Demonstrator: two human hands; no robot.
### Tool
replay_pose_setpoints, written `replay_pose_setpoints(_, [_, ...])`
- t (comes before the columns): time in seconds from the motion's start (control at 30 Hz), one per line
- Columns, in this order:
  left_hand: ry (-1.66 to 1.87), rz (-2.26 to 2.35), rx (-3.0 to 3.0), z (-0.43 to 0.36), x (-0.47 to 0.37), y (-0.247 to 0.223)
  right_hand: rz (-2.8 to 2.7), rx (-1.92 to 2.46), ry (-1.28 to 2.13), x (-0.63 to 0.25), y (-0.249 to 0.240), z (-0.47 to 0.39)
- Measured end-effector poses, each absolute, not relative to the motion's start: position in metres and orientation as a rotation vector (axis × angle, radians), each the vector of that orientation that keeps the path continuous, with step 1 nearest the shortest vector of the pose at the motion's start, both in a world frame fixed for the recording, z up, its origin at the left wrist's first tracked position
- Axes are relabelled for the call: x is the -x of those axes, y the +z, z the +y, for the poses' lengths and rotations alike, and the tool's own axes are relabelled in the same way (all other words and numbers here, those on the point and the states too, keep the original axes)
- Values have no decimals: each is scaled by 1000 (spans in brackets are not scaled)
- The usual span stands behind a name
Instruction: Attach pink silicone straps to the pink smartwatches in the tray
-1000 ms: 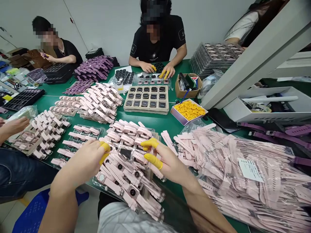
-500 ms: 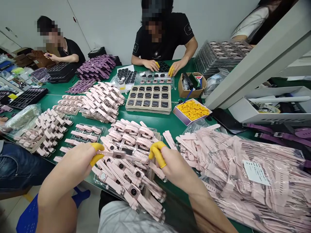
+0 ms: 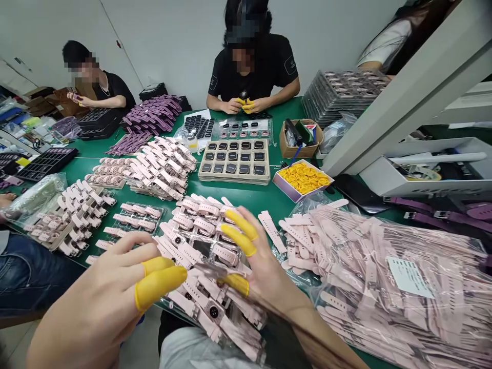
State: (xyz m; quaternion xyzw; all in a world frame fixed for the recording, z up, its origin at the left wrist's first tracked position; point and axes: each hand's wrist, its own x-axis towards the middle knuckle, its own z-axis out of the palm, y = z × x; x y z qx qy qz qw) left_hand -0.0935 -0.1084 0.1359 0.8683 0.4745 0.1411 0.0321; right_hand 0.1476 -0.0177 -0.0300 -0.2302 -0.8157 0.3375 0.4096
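My left hand [image 3: 111, 287] is at the lower left, its yellow-covered fingers bent and close together; anything between them is hidden. To the right, my right hand [image 3: 261, 256] has its thumb and yellow-covered fingers apart over the tray. A blurred watch piece [image 3: 209, 270] lies by the right thumb, between the two hands. Below and around it are pink-strapped watches [image 3: 213, 311] with dark round sensors, lying on top of one another. Looped pink straps [image 3: 203, 225] fill the tray part behind.
Bagged pink straps [image 3: 384, 266] cover the right side. Behind stand a beige tray of black squares [image 3: 234, 177], a box of yellow finger covers [image 3: 303, 177] and stacked pink straps [image 3: 165, 164]. A person in black [image 3: 253, 72] sits opposite; another sits at the left.
The pink watch held stretched between my hands is now low and blurred by my right thumb. My right fingers have spread; my left hand has come nearer the camera. The person opposite has brought both hands together.
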Motion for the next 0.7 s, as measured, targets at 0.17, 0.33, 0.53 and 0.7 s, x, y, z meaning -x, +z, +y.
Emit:
replay_pose_setpoints(0.17, [302, 1705, -2592, -101, 111, 118, -2271, 448, 1166, -165, -23, -4])
replay_pose_setpoints(0.33, [204, 1636, -2204, -88, 151, 94, -2276, 525, 1233, -190, -23, 5])
replay_pose_setpoints(0.53, [1328, 1425, -1249, -53, 139, 49, -1871, 338, 1538, -202, -18, -7])
replay_pose_setpoints(0.7, [1572, 1235, -754, -18, 62, 27, -1622, 396, 1492, -197, -22, -15])
